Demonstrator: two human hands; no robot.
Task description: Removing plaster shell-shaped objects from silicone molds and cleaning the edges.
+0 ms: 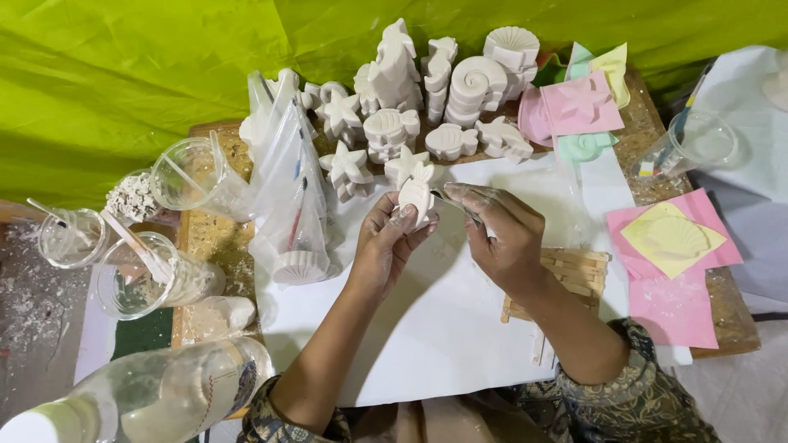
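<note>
My left hand (384, 242) holds a small white plaster shell figure (416, 195) up by its edge. My right hand (502, 234) grips a thin metal blade tool (456, 203) whose tip touches the figure's right side. Both hands hover over a white paper sheet (443, 320) spread on the wooden table. Just behind the hands lie white plaster stars (348, 168) and a plaster fish (451, 141).
Stacks of white plaster sea shapes (476, 82) line the back. Clear plastic bags (287, 189) lean at the left, beside plastic cups (131, 275) with stirrers and a bottle (156, 394). Pink and yellow moulds (669, 242) lie right, wooden sticks (579, 275) under my right wrist.
</note>
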